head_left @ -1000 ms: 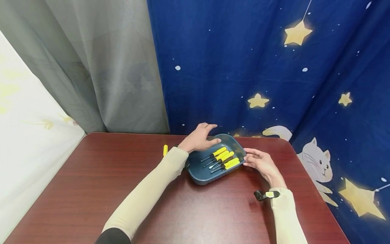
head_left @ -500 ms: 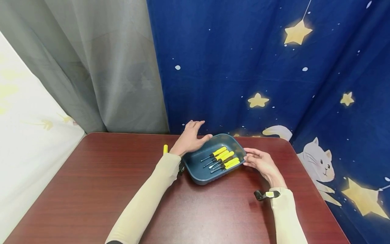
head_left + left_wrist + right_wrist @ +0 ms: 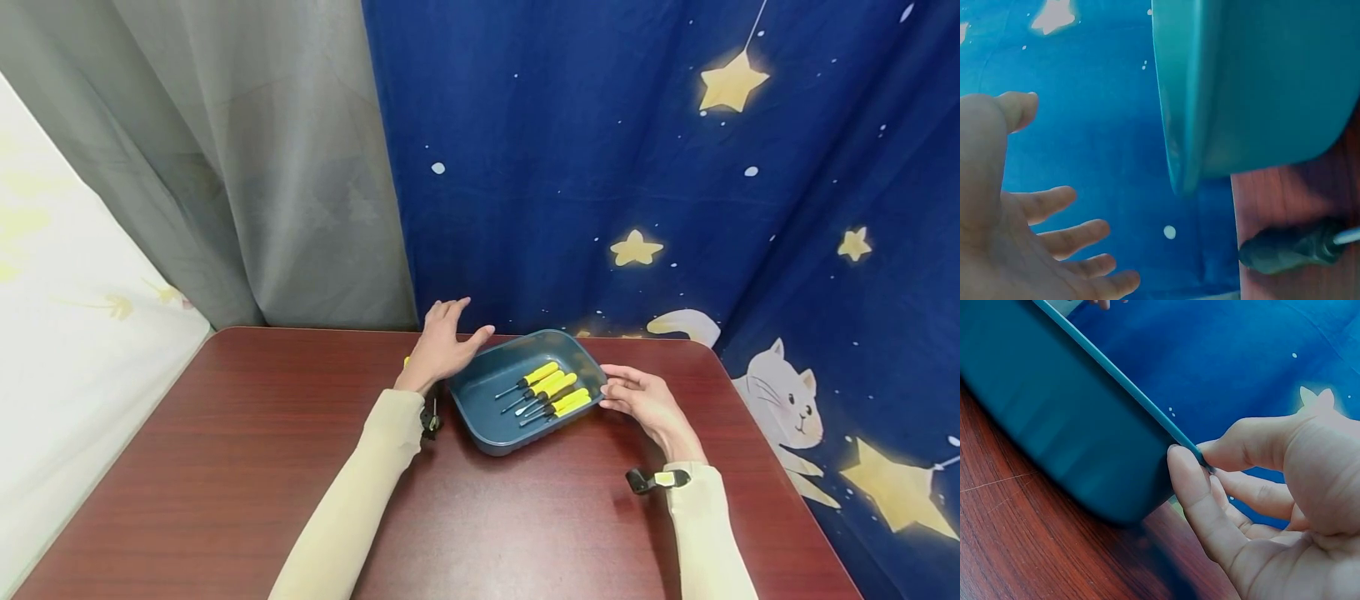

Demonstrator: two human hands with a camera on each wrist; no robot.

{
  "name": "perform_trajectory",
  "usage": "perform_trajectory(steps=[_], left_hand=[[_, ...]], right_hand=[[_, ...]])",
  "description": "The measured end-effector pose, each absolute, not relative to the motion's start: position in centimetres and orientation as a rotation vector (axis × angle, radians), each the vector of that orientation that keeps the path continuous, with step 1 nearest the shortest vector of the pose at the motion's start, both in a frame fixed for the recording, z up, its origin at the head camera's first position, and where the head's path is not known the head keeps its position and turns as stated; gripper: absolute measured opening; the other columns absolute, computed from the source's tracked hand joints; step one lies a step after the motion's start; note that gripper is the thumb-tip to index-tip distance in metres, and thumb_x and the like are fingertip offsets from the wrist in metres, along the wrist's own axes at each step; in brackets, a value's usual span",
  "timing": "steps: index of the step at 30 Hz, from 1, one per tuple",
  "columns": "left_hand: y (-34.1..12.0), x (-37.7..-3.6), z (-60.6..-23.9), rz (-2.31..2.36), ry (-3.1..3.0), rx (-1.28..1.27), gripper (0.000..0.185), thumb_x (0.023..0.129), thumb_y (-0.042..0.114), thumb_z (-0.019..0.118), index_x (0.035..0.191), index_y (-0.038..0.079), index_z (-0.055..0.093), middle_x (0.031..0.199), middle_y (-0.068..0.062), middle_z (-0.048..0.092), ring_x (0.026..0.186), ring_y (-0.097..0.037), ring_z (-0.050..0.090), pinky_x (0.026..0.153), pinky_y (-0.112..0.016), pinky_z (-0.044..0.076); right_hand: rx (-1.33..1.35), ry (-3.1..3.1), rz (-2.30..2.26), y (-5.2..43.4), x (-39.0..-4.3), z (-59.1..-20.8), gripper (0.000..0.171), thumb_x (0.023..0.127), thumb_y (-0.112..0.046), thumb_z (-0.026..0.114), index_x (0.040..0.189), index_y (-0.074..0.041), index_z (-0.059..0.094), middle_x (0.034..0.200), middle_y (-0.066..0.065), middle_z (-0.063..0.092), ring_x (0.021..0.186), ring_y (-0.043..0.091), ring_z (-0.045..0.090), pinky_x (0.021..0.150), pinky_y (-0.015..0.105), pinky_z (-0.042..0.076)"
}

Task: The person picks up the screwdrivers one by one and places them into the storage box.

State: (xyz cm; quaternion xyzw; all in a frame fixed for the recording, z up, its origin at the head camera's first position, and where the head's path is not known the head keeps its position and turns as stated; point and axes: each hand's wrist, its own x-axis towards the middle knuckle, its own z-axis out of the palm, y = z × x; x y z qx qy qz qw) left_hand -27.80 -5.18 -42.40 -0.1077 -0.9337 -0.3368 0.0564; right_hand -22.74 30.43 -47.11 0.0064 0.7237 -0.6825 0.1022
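A dark blue rectangular container stands on the table, with several yellow-handled screwdrivers lying inside. My right hand pinches the rim at its right corner; in the right wrist view, thumb and fingers meet at the edge of the container. My left hand hovers just off the container's left end, fingers spread, holding nothing. One more screwdriver lies on the table left of the container. In the head view my left hand covers all but a bit of its yellow handle.
The reddish-brown wooden table has its far edge close behind the container. A blue star-print curtain and a grey curtain hang behind it. White cloth hangs at the left.
My left hand has moved left, from over the container to beside its left end, and now covers most of the loose screwdriver. The right hand and the container have stayed still.
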Motion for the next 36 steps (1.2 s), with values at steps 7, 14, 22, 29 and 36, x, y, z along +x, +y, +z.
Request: perform_trajectory(steps=[7,14,22,29,36], left_hand=[[-6.9,-27.3,-43.3,-1.064,-2.835,-0.262,0.083,0.098,0.06,0.056,0.161,0.013,0.031,0.164,-0.019,0.03,0.157,-0.041,0.016,0.122,-0.061,0.027],[-8.7,-26.8,-44.5,-1.102,-2.829,-0.201,0.083,0.099,0.056,0.057,0.161,0.01,0.03,0.162,-0.022,0.031,0.154,-0.042,0.02,0.121,-0.06,0.029],[-10.5,-26.5,-45.8,-1.126,-2.857,-0.1,0.082,0.099,0.054,0.056,0.162,0.008,0.028,0.161,-0.025,0.032,0.151,-0.046,0.025,0.121,-0.061,0.029],[-11.4,-26.0,-46.7,-1.157,-2.859,-0.028,0.077,0.1,0.047,0.057,0.159,0.005,0.031,0.155,-0.029,0.037,0.147,-0.047,0.034,0.119,-0.06,0.033],[-12.1,-25.6,-47.8,-1.132,-2.875,0.038,0.069,0.1,0.031,0.061,0.157,0.003,0.036,0.151,-0.031,0.042,0.144,-0.05,0.036,0.119,-0.06,0.033]], right_hand=[[0.013,2.138,-2.015,30.5,-22.7,-47.1,0.053,0.096,0.005,0.059,0.147,0.01,0.045,0.106,0.011,0.07,0.085,0.007,0.071,0.081,0.027,0.061],[0.017,2.133,-2.023,30.5,-22.7,-47.1,0.053,0.096,0.005,0.06,0.147,0.011,0.046,0.105,0.011,0.071,0.084,0.008,0.071,0.08,0.027,0.061],[0.019,2.128,-2.032,30.4,-22.7,-47.1,0.053,0.095,0.005,0.06,0.146,0.01,0.046,0.105,0.012,0.071,0.084,0.009,0.071,0.08,0.027,0.061],[0.015,2.116,-2.053,30.5,-22.7,-47.3,0.053,0.096,0.005,0.061,0.146,0.011,0.045,0.103,0.011,0.07,0.082,0.008,0.071,0.079,0.026,0.061],[0.011,2.117,-2.046,30.4,-22.8,-47.4,0.053,0.096,0.005,0.06,0.147,0.011,0.045,0.104,0.012,0.07,0.083,0.008,0.071,0.079,0.026,0.061]])
